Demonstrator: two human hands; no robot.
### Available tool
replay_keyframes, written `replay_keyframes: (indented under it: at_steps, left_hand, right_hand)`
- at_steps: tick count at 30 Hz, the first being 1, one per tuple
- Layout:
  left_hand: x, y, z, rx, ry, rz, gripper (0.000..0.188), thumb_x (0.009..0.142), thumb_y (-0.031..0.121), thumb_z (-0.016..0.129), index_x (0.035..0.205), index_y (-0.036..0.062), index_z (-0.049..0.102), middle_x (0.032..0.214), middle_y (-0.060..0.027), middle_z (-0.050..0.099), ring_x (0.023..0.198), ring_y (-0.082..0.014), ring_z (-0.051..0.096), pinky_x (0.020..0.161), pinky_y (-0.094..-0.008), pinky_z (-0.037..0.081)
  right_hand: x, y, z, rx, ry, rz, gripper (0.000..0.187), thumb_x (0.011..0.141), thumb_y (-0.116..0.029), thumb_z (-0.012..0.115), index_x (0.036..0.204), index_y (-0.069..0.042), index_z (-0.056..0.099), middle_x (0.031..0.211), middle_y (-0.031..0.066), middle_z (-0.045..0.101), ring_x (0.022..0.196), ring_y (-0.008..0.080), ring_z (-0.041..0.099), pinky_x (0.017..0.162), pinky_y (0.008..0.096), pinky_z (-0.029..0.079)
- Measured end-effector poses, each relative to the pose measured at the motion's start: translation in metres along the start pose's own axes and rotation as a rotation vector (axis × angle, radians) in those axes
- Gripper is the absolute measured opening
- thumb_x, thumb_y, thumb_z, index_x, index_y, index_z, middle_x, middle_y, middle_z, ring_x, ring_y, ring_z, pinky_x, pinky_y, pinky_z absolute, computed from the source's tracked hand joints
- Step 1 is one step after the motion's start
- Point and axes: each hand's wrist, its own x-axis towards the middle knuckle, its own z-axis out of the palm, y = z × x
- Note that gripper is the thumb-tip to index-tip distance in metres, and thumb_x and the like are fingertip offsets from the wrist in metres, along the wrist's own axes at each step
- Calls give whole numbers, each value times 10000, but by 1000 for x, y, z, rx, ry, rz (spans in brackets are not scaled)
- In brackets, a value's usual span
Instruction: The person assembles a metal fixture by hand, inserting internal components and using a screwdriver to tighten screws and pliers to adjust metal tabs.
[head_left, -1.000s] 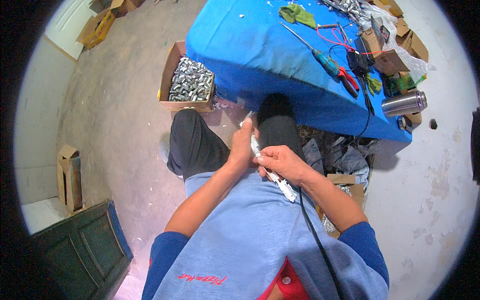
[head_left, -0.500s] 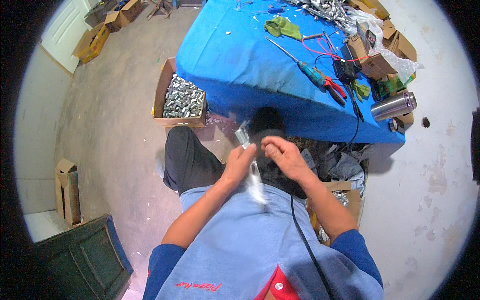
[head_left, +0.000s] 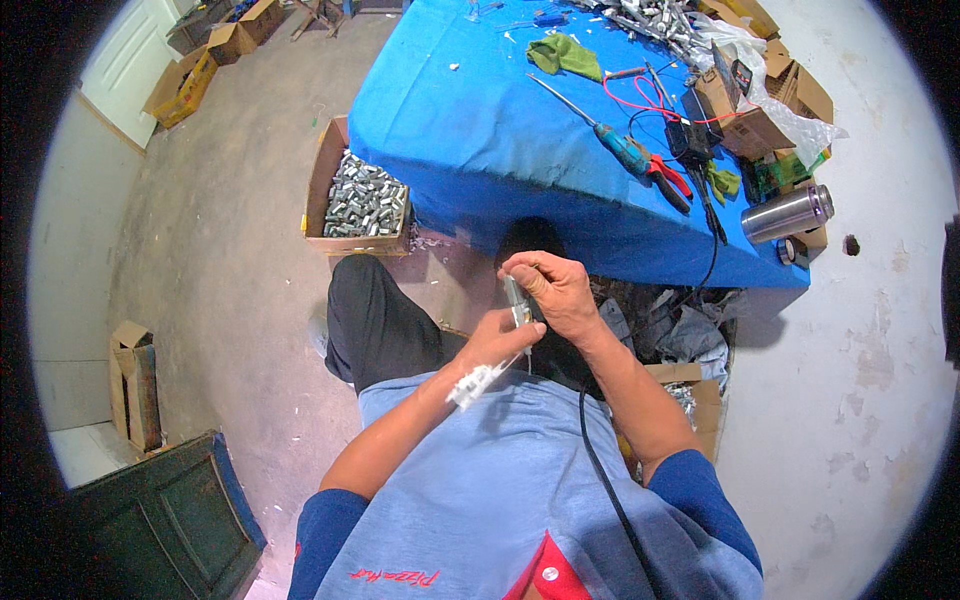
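This is a workshop: the blue cloth-covered table [head_left: 450,105], upper centre, bears a teal-handled metal tool [head_left: 622,150], red-and-black pliers [head_left: 671,181] and (by the top edge) silvery metal parts [head_left: 645,22]; left of it, a brown cardboard box [head_left: 325,185] holds small grey metal pieces [head_left: 367,197].

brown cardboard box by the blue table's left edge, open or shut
Open: small silver metal pieces show inside the brown cardboard box, its top uncovered.

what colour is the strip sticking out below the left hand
The protruding strip is white; it shows best in the head view.
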Motion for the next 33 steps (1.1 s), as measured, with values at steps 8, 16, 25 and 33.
replay_keyframes:
  at_steps: [8, 16, 25, 33]
  left_hand:
    - [-1, 9, 5, 84, -108, -37, 280, 890, 348, 581, 775, 92, 573, 700, 34, 504, 618, -67, 437, 535, -247, 319]
    - [-7, 43, 20, -17, -152, 6, 318, 925, 364, 535, 738, 107, 521, 674, 46, 474, 590, -59, 419, 521, -241, 319]
    - [-9, 47, 24, -97, -231, -47, 308, 927, 338, 523, 713, 117, 506, 659, 41, 473, 576, -61, 417, 513, -243, 327]
    - [-21, 52, 30, -33, -284, -37, 302, 904, 312, 532, 680, 112, 500, 666, 34, 481, 588, -71, 418, 534, -248, 338]
  right_hand:
    - [6, -11, -19, -104, -164, 39, 362, 966, -343, 575, 1026, -4, 685, 907, 49, 702, 828, 120, 630, 740, 267, 507]
    - [12, -15, -24, 339, -80, 193, 443, 949, -447, 561, 941, -24, 691, 828, 74, 693, 743, 114, 630, 678, 262, 509]
    - [13, -8, -17, 735, 23, 326, 395, 979, -405, 526, 995, -19, 608, 722, 115, 651, 596, 148, 623, 545, 253, 509]
    - [4, -20, -12, 779, -54, 407, 330, 955, -363, 582, 987, -35, 586, 681, 106, 630, 551, 143, 589, 507, 249, 478]
